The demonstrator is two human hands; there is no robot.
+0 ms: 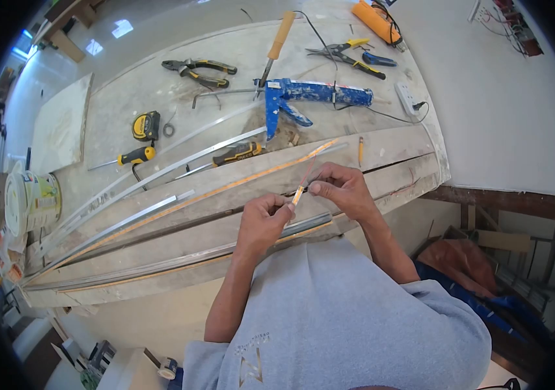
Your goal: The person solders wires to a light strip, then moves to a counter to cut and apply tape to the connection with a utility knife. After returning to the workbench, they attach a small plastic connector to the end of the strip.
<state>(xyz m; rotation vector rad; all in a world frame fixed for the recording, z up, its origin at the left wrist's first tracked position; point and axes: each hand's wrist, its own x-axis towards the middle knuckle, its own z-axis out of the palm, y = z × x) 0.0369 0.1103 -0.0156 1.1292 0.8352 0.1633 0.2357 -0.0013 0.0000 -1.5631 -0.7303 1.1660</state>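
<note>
Being held above the planks (pixel 381 156) of the bench is a short strip (pixel 298 195), narrow and flat, coloured yellow-orange and whitish. Its lower end is pinched between thumb and forefinger of the left hand (pixel 264 221). Its upper end is met by the bent fingertips of the right hand (pixel 347 190); whether it is gripped there cannot be told. The long axis is tilted steeply, with the top directed away from the body and slightly to the right. Beyond this end, a thin red wire (pixel 308 170) is seen. No writing can be read on the strip. On the grey shirt (pixel 355 312), a large angular mark is printed; its small lettering is too blurred. Farther off, a blue caulking gun (pixel 319 93) is laid.
</note>
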